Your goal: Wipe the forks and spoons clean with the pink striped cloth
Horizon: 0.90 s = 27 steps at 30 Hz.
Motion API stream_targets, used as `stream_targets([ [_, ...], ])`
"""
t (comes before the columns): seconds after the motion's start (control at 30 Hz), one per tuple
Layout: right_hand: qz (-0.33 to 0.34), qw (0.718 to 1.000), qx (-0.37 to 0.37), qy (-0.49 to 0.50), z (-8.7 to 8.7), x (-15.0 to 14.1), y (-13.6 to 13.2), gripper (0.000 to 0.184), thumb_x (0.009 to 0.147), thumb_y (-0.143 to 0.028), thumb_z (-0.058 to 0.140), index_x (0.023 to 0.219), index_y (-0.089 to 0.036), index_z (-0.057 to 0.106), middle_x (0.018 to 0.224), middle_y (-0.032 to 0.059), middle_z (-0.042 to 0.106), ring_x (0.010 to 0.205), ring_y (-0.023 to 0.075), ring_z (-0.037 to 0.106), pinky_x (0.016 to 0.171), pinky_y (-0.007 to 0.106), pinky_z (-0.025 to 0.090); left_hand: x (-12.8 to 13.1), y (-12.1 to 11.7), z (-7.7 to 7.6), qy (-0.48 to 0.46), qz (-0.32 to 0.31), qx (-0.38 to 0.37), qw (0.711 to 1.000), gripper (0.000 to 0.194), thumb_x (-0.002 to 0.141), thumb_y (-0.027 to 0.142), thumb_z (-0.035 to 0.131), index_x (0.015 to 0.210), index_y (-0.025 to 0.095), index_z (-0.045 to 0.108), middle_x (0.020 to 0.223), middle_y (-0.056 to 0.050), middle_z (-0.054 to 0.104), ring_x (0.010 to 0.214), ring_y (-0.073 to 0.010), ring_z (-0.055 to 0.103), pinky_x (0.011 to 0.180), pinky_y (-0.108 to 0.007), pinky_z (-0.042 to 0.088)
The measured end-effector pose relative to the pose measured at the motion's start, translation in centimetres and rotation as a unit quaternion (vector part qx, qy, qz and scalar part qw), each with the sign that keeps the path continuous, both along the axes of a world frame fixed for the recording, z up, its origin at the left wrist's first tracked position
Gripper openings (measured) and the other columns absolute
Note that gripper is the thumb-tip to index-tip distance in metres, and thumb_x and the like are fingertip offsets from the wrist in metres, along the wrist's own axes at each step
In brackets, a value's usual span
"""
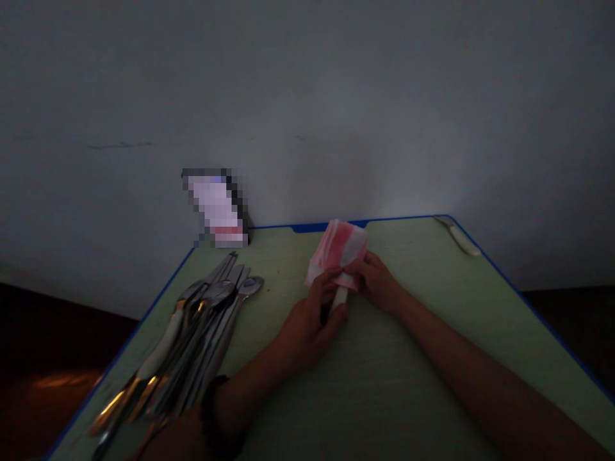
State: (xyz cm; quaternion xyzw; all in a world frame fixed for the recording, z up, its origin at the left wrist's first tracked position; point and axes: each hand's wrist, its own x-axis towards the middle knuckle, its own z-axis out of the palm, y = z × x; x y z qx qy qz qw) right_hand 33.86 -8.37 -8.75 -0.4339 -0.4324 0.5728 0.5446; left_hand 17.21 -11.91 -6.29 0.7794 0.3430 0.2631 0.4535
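Observation:
My left hand (312,323) is closed around a piece of cutlery by its white handle (340,298). A pink-and-white striped cloth (339,246) covers the other end, so I cannot tell whether it is a fork, spoon or knife. With fingers pinched on the cloth's right edge, my right hand (377,282) is closed too. Both hands are over the middle of the pale green table (384,384). To the left lies a pile of metal cutlery (202,333), with spoons showing and some handles white or gold. A white-handled fork (461,238) lies alone at the far right corner.
A phone (216,208), blurred out, leans against the grey wall (336,115) at the table's back left. Blue edging (331,227) runs around the tabletop. Dark floor (52,365) shows beyond its left side.

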Motion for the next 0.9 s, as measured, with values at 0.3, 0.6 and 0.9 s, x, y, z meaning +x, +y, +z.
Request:
stream_targets([
  [0.3, -0.003, 0.999, 0.010, 0.040, -0.33, -0.15, 0.20, 0.016, 0.063, -0.024, 0.059, 0.077, -0.017, 0.060, 0.069, -0.0001, 0.059, 0.063, 0.0134, 0.051, 0.064, 0.028, 0.042, -0.04, 0.05, 0.09, 0.002, -0.002, 0.008, 1.000, 0.049, 0.091, 0.023, 0.042, 0.135, 0.022, 0.022, 0.087, -0.003, 0.060, 0.067, -0.0130, 0.054, 0.060, -0.025, 0.043],
  [0.6, -0.013, 1.000, -0.004, 0.013, 0.25, -0.10, -0.07, 0.014, 0.061, -0.025, 0.058, 0.072, -0.017, 0.059, 0.065, -0.0002, 0.059, 0.062, 0.0142, 0.051, 0.060, 0.027, 0.040, -0.01, 0.01, 0.24, 0.000, -0.001, 0.000, 1.000, 0.049, 0.091, 0.023, 0.043, 0.135, 0.022, 0.023, 0.084, -0.002, 0.059, 0.066, -0.0128, 0.053, 0.060, -0.025, 0.042],
  [0.9, -0.017, 1.000, 0.002, 0.015, -0.21, -0.15, 0.14, 0.017, 0.060, -0.024, 0.057, 0.075, -0.017, 0.060, 0.065, -0.0002, 0.059, 0.063, 0.0146, 0.051, 0.061, 0.027, 0.040, -0.04, 0.06, 0.02, 0.010, 0.003, 0.012, 1.000, 0.050, 0.091, 0.023, 0.042, 0.136, 0.022, 0.021, 0.085, -0.003, 0.059, 0.066, -0.0129, 0.053, 0.060, -0.025, 0.042],
])
